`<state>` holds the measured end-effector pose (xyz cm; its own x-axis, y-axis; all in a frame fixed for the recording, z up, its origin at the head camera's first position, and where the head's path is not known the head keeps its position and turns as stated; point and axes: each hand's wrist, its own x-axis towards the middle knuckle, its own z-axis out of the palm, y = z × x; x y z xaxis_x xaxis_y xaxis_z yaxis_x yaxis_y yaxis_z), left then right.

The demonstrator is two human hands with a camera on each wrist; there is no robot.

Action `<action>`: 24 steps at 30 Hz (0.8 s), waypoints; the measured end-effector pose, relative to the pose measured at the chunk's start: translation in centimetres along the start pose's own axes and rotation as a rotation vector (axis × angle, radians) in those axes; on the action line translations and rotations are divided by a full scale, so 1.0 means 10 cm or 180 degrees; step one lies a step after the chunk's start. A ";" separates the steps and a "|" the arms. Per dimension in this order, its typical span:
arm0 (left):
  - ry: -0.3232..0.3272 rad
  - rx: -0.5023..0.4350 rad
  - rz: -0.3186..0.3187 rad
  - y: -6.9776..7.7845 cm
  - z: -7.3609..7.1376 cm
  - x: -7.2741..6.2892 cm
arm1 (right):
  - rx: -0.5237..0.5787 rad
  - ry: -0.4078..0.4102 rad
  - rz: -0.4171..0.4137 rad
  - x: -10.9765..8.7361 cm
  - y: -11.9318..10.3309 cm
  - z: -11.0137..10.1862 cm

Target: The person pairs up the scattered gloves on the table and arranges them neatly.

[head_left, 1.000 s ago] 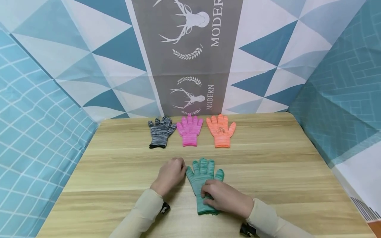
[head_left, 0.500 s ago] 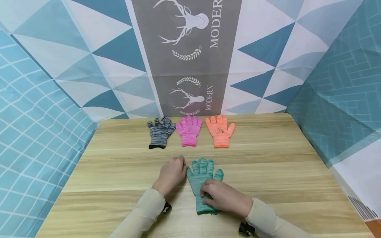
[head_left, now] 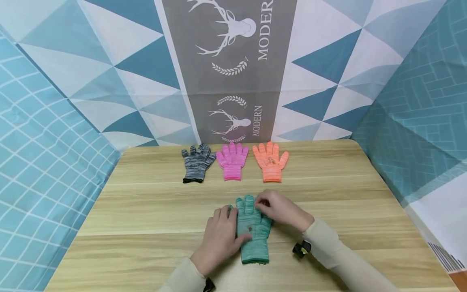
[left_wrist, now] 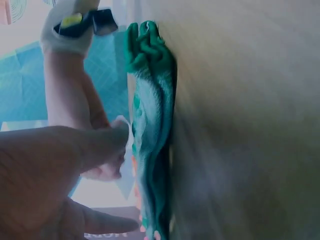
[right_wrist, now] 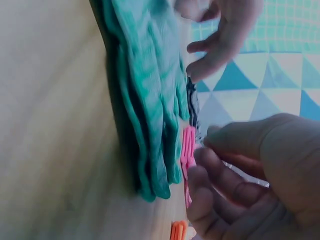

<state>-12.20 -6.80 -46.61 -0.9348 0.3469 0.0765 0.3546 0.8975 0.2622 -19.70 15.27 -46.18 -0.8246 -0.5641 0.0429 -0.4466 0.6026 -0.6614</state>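
A green knit glove lies palm-flat on the table, its fingers pointing away and its cuff toward me. In the left wrist view the green glove shows thick layers from the side. My left hand lies along its left edge, fingers extended and thumb over the palm beside a small dark mark. Over the glove's right-hand fingers hovers my right hand, thumb and fingers loosely bent. Seen from the right wrist, this right hand has nothing between its fingertips and stands a little off the glove.
Along the back of the wooden table lie a grey-black glove, a pink glove and an orange glove. Patterned cloth hangs behind them. Blue checked cloth borders the left side.
My right hand has moved from the glove's lower palm up to its fingers. My left hand has come from its left fingertip down onto its left edge. A dark palm mark now shows.
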 end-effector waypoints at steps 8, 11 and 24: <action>-0.0611 -0.0100 -0.0260 0.04 0.09 -0.03 | -0.0299 0.0027 0.0316 0.29 0.07 0.03; -0.0679 -0.0097 -0.0258 0.04 0.10 -0.03 | -0.0449 0.0014 0.0362 0.37 0.08 0.06; -0.0811 -0.0073 -0.0193 -0.01 0.08 -0.04 | -0.0528 0.0080 0.0237 0.58 0.07 0.08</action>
<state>-11.86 -6.79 -47.40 -0.9175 0.3526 -0.1840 0.2947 0.9134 0.2808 -24.50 12.00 -46.98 -0.8650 -0.5014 0.0186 -0.4335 0.7282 -0.5309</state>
